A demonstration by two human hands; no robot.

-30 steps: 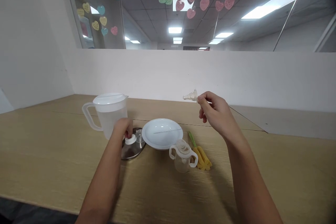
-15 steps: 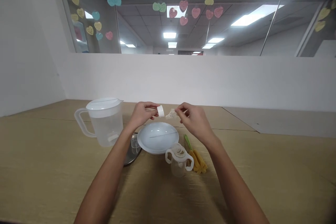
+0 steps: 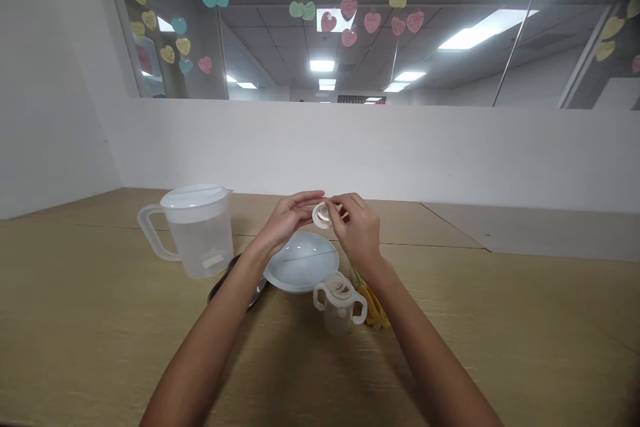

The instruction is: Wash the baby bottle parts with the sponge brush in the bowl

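White bottle collar ring (image 3: pixel 316 217) is raised over the far side of the white bowl (image 3: pixel 303 267). The hands have just met at it: the left hand (image 3: pixel 281 225) holds its edge; the right hand (image 3: pixel 360 230) pinches narrowly at its opening, so both now work one part. Whether the right fingers grip something inside cannot be told.

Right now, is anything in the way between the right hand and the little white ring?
No, nothing that I can see. The right hand's fingertips are right at the white ring, and the left hand has it from the other side. The white bowl sits lower down, out of the way.
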